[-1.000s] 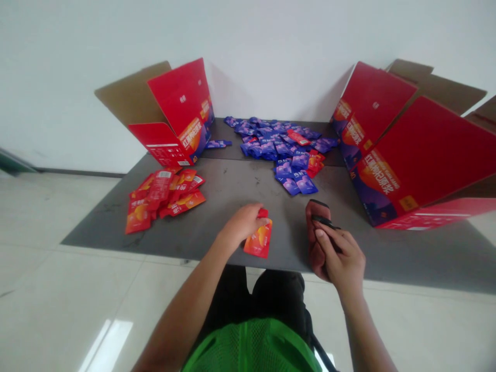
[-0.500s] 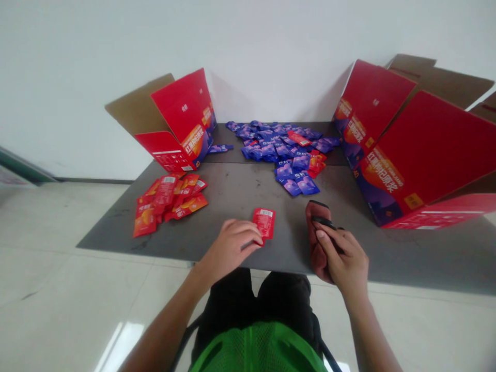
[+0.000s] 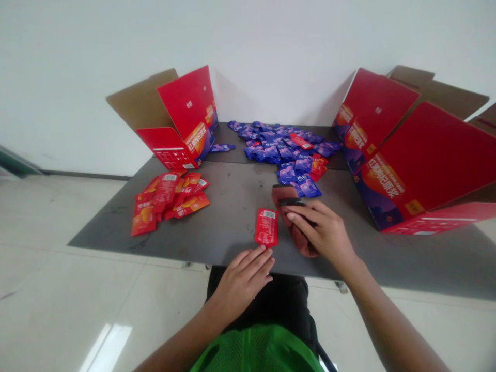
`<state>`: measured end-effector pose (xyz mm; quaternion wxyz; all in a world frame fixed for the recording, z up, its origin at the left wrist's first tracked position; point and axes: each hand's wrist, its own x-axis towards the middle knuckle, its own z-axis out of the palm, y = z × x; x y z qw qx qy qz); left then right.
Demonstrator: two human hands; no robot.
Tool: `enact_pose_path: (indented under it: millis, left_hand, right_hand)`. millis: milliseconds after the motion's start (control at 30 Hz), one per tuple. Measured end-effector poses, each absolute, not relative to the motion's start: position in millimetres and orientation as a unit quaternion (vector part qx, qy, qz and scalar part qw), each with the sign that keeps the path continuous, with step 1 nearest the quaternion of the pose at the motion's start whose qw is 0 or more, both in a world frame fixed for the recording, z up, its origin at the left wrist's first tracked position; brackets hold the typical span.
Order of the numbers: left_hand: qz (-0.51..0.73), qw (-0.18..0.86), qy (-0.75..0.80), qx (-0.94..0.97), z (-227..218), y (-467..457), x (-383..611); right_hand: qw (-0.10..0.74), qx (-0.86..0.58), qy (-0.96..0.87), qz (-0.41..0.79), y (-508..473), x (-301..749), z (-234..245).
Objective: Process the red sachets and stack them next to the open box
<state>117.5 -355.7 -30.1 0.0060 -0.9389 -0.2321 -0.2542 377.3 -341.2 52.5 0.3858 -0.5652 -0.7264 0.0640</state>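
A single red pouch (image 3: 266,226) lies flat near the table's front edge, barcode end away from me. Its near end is touched by the fingertips of my left hand (image 3: 248,276), whose fingers are stretched out flat. Just to the pouch's right, my right hand (image 3: 323,230) is closed around the black grip of a reddish-brown cloth-covered pad (image 3: 284,196). The pad's far end is close to the nearest blue pouches (image 3: 308,185). My fingers and palm hide part of the pad.
A pile of red and orange pouches (image 3: 168,199) lies at the left of the grey table (image 3: 232,196). Blue pouches (image 3: 271,137), with a few red ones among them, spread along the back. Open red cartons stand on the left (image 3: 186,98) and right (image 3: 434,155).
My right hand has carried the cloth-covered pad leftward, close beside the pouch. My left hand has drawn back toward me, its fingers straightening onto the pouch's near end.
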Motion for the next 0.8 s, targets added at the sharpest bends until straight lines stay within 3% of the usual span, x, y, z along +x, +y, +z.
enact_pose_path:
  millis: [167,300,433,633,800]
  left_hand:
    - [-0.287,-0.015,-0.237,-0.928,-44,-357,117]
    - [-0.308,-0.034,-0.234,-0.921,-46,-356,116]
    - [-0.330,-0.043,-0.234,-0.914,-45,-356,117]
    - [-0.353,-0.061,-0.239,-0.902,-46,-357,117]
    - [-0.365,-0.079,-0.246,-0.894,-48,-356,116]
  right_hand:
    - [0.227,-0.450,-0.863,0.044,-322,337,31]
    - [0.193,-0.434,-0.880,0.004,-289,338,9]
    - [0.145,-0.492,-0.857,-0.046,-239,362,22]
    - [0.223,-0.487,-0.843,-0.053,-272,349,54]
    - [0.179,-0.383,-0.906,0.021,-313,324,28]
